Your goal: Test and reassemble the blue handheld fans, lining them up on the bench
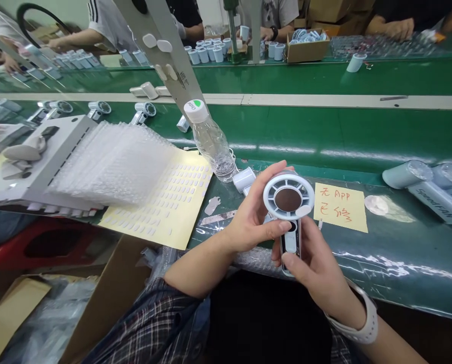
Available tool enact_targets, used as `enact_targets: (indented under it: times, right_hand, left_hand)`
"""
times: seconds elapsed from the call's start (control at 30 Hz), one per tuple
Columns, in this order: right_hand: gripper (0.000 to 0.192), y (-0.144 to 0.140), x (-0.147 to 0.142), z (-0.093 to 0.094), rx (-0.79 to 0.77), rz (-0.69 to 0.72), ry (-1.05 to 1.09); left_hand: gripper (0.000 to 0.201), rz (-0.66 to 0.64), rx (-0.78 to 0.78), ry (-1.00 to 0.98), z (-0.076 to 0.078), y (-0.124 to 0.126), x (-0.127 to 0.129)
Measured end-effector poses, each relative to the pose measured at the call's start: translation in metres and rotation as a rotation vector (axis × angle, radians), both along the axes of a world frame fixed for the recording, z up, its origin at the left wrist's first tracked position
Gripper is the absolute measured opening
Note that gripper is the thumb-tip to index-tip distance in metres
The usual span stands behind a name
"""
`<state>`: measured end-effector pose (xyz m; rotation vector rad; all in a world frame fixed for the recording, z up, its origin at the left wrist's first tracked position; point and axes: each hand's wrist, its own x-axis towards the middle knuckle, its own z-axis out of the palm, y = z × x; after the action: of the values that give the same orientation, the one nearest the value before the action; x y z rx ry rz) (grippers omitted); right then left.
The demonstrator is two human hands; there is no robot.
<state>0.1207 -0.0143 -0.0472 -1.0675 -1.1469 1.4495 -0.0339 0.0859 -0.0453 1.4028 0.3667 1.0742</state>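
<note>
A small white hand-held fan [288, 199] with a round head and a dark centre is held upright over the near edge of the green bench [400, 242]. My left hand [254, 220] wraps the side of its head, thumb lying just under the ring. My right hand [309, 263] grips the handle from below, thumb on the handle's front panel. A white band sits on my right wrist. Another white fan part [244, 179] lies just behind my left hand.
A clear plastic bottle [211, 142] stands beside a yellow sticker sheet [168, 202] and a stack of bubble wrap [112, 162]. A yellow handwritten note [341, 207] lies right of the fan. Pale blue cylinders [426, 182] rest far right. Other people's hands work across the green conveyor [324, 131]. A cardboard box [108, 298] sits below left.
</note>
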Motion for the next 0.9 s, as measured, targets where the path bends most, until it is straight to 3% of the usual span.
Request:
enact_targets:
  times: [0.1, 0.23, 0.33, 0.47, 0.67, 0.9]
  right_hand:
    - [0.053, 0.017, 0.010, -0.010, -0.011, -0.015, 0.111]
    - [0.043, 0.055, 0.044, -0.019, 0.004, -0.233, 0.117]
    - [0.036, 0.071, 0.065, -0.019, 0.047, -0.346, 0.173]
    - [0.035, 0.072, 0.069, -0.022, 0.110, -0.387, 0.194]
    - [0.049, 0.071, 0.061, -0.036, 0.155, -0.382, 0.173]
    - [0.046, 0.070, 0.061, -0.038, 0.156, -0.379, 0.195]
  left_hand:
    - [0.093, 0.004, -0.013, 0.145, -0.008, 0.005, 0.002]
    - [0.094, 0.201, 0.130, 0.354, -0.017, 0.011, 0.005]
    - [0.081, 0.230, 0.243, 0.483, -0.016, 0.012, 0.006]
    - [0.069, 0.217, 0.283, 0.569, -0.012, 0.010, 0.006]
    - [0.061, 0.238, 0.279, 0.585, -0.013, 0.012, 0.009]
    - [0.058, 0.238, 0.270, 0.622, -0.011, 0.012, 0.010]
